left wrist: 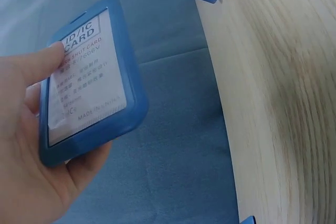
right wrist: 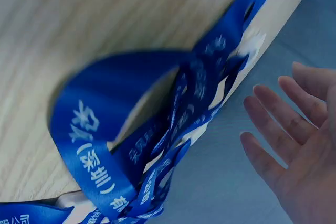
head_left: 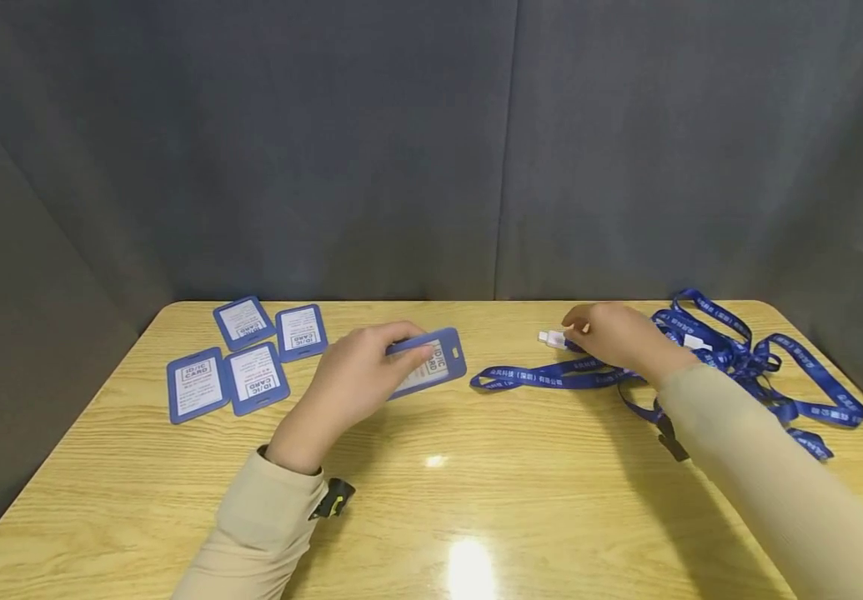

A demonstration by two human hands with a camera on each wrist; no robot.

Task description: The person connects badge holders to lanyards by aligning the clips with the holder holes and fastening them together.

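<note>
1. The worktop (head_left: 416,500) is pale yellow wood with visible grain and rounded far corners; a bright patch of glare shines on its near part.
2. Dark grey fabric (head_left: 326,150) rises behind the worktop and along both sides, a vertical seam running down the back.
3. Above the middle of the worktop, the left hand (head_left: 352,375) grips a blue card holder (head_left: 439,364), thumb across its front.
4. Four more card holders (head_left: 257,377) lie grouped on the left side.
5. Over the right half hovers the right hand (head_left: 614,333), fingers apart and holding nothing, near a white clip (head_left: 554,339).
6. Blue lanyards (right wrist: 202,72) lie tangled on the right, one loop stretching toward the middle.
</note>
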